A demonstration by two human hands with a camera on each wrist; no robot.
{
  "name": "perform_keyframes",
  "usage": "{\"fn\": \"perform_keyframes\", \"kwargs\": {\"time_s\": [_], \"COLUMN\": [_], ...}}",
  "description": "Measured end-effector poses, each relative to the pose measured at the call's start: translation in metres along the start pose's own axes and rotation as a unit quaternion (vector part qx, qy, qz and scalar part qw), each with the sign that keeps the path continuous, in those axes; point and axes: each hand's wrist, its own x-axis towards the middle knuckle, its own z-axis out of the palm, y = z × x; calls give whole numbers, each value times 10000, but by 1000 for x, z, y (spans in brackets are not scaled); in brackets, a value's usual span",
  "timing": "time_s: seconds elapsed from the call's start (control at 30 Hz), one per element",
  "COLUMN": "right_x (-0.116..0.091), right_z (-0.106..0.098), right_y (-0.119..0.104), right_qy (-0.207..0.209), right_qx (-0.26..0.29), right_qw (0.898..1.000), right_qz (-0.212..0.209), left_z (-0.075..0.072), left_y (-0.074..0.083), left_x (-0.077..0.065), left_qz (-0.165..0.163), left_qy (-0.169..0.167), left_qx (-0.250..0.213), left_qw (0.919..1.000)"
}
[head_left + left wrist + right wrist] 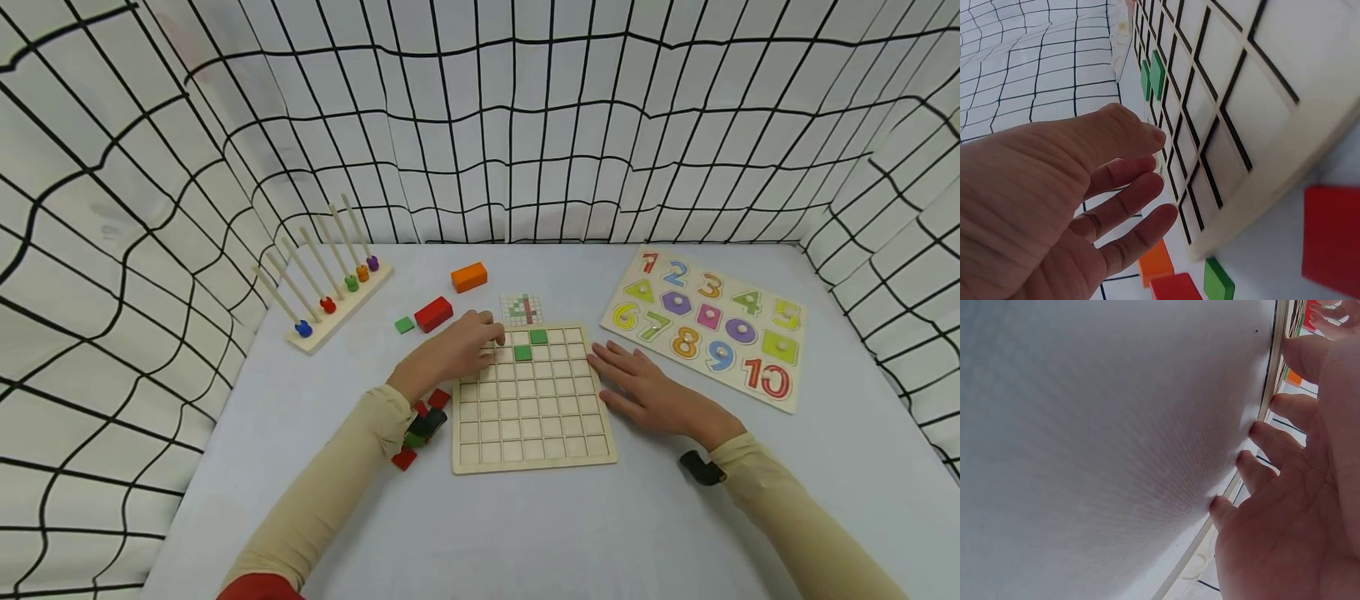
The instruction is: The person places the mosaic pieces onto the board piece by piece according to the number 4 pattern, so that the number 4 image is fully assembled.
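Observation:
A square wooden grid board [532,463] lies in the middle, with one green tile [538,337] and another green tile [522,353] in its upper cells. My left hand [455,346] hovers over the board's upper left corner, fingers bent loosely and apart from the thumb. In the left wrist view nothing shows between the thumb [1125,128] and the fingers. On the other side, my right hand [645,387] lies flat, fingers spread, with its fingertips at the board's right edge. A small pattern card [517,309] with coloured squares sits just behind the board.
Left of the board are a pile of red, green and black pieces [424,425], a loose green tile [404,325], a red block [433,314] and an orange block [469,277]. A peg stand [345,315] and a number puzzle [705,329] flank these; black netting [513,108] surrounds the table.

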Motion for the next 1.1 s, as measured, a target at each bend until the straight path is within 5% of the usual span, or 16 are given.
{"fn": "perform_keyframes", "kwargs": {"time_s": [0.67,1.1], "right_x": [1,0], "right_z": [2,5], "right_y": [3,4], "right_qy": [12,198], "right_qx": [-86,-78], "right_qw": [10000,9997], "right_qz": [4,-136], "left_z": [-2,0], "left_y": [-34,-41], "left_x": [-44,-50], "left_qz": [-775,-1286], "left_qy": [502,530], "left_qx": [-317,-126], "left_qw": [9952,9902]}}
